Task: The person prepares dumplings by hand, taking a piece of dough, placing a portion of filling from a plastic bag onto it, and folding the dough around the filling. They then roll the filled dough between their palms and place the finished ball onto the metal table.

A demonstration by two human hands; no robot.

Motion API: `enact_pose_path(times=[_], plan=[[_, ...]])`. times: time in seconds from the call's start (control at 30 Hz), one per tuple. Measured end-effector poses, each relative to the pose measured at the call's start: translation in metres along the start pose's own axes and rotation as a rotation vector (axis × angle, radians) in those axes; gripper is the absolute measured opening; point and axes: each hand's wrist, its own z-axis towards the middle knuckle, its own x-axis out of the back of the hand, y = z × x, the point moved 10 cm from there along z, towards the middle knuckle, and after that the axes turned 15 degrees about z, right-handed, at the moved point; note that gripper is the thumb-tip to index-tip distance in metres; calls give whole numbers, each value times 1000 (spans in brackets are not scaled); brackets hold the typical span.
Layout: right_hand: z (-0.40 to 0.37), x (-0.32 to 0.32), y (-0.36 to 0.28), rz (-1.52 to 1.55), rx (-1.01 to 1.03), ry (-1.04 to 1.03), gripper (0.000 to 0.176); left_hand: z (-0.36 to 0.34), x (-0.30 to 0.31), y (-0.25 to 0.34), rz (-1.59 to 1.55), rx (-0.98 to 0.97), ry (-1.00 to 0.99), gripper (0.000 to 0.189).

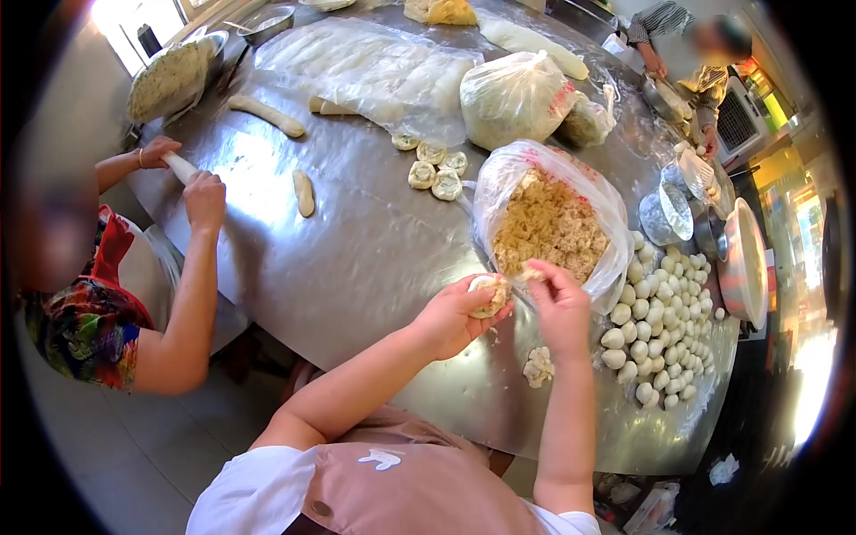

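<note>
My left hand point(456, 323) cups a piece of dough point(488, 296) with crumbly filling on it. Close beside it, my right hand point(560, 303) pinches a bit of filling point(533, 273) between its fingertips. Both hands are just below a clear plastic bag point(489, 201) that stands open, full of yellowish-brown filling point(551, 227). A small clump of filling point(539, 367) lies on the metal table point(374, 250), left of my right forearm. Many small white dough balls point(664, 321) are piled to the right of the bag.
At the left, a co-worker's hands point(207, 198) hold a dough roll point(178, 168). Another person point(664, 40) works at the far right. Filled dough pieces point(432, 168), dough strips point(266, 116), a plastic sheet point(357, 71) and a tied bag point(513, 98) lie beyond. Bowls point(666, 214) line the right edge.
</note>
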Motion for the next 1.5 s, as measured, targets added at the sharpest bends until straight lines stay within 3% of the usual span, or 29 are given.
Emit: enact_pose_path(times=[0.27, 0.47, 0.57, 0.7, 0.8, 0.9, 1.03, 1.13, 1.23, 1.33, 1.43, 1.5], plan=[[14, 37, 17, -253, 14, 236, 18, 8, 14, -7, 76, -29, 34, 31], [11, 46, -23, -340, 252, 294, 14, 8, 6, -7, 125, -53, -8, 27], [5, 49, 5, 47, -5, 269, 14, 8, 10, -9, 82, -35, 10, 28], [-20, 0, 0, 150, -97, 66, 13, 10, 3, -7, 98, -57, -9, 26], [-29, -23, -31, -86, 165, 48, 12, 18, 3, -12, -2, -99, -95, 25], [-34, -32, -23, -105, 254, 47, 13, 11, -2, -6, 47, -126, -113, 26], [-32, -36, -12, -61, 199, -32, 13, 8, 7, -9, 142, -136, -60, 28], [-26, -28, 7, 376, -120, -4, 9, 1, -1, -1, 198, -143, -74, 28], [-5, 16, 5, 144, -53, 143, 24, -2, -1, -2, 157, -100, -25, 30], [0, 21, -46, -452, 373, 136, 45, -2, 0, -4, 134, -56, -22, 34], [-21, -32, -55, -399, 247, -301, 60, 2, 3, -9, 132, -60, -95, 34], [-31, -44, -55, -390, 313, -315, 55, 3, 4, -13, 140, -30, -143, 34]])
